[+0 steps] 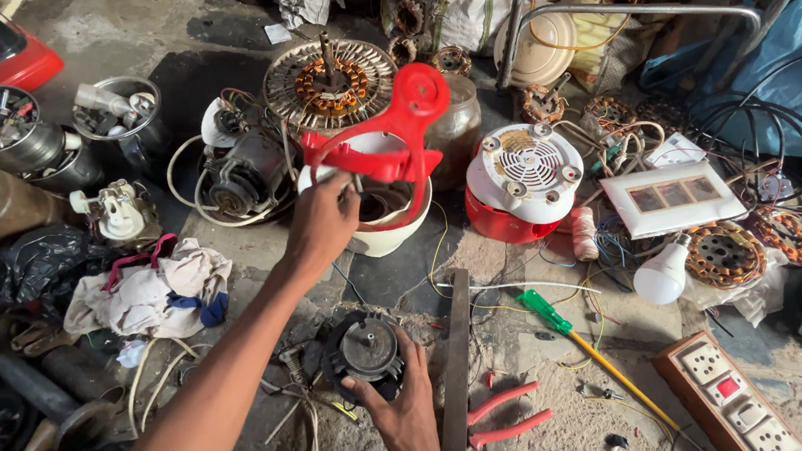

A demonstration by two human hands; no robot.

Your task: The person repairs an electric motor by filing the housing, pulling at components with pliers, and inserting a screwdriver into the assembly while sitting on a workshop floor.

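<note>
My left hand [321, 221] reaches forward to a red and white appliance housing [383, 158] that stands on the floor, its fingers pinched at the housing's rim under the red frame. My right hand [405, 407] grips a small black round motor [365, 349] that rests on the floor near me, thumb and fingers around its lower edge. Loose wires trail from the motor to the left. A dark flat metal bar [457, 363] lies just right of that hand.
Red-handled pliers [503, 416] and a green-handled screwdriver [588, 350] lie to the right. A red and white fan base [523, 182], a white bulb [663, 273], a switch board [733, 402], motor windings, metal cans [0, 124] and rags [152, 288] crowd the floor.
</note>
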